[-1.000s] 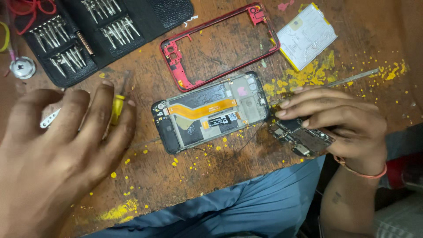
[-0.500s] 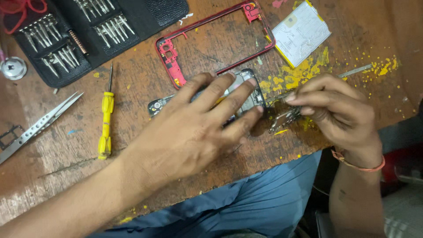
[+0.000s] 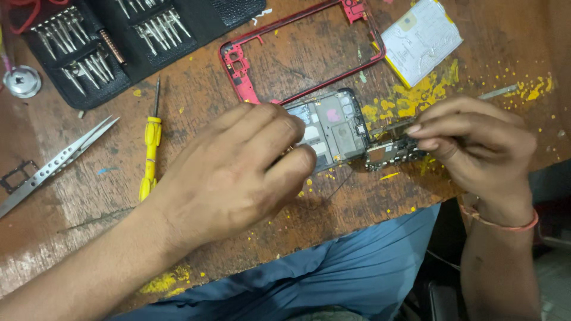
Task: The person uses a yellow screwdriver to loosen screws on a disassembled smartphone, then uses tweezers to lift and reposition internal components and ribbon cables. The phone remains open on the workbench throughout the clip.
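An opened phone body (image 3: pixel 333 125) lies on the worn wooden table (image 3: pixel 196 113), its insides facing up. My left hand (image 3: pixel 232 172) rests over its left part with fingertips pressing down on it, hiding that end. My right hand (image 3: pixel 476 142) pinches a small dark circuit board (image 3: pixel 389 153) at the phone's right end, just off the body. A thin black wire (image 3: pixel 330 193) trails from under the phone toward the table's front edge.
A red phone frame (image 3: pixel 297 53) lies behind the phone, a white and yellow battery (image 3: pixel 419 38) at the back right. A yellow screwdriver (image 3: pixel 150 145), metal tweezers (image 3: pixel 56 163) and a black bit case (image 3: pixel 89 41) are at the left. Yellow crumbs scatter the table.
My left hand moved from the screwdriver at the left onto the phone body and now covers its left end. The right hand still holds the circuit board, slightly lifted clear.
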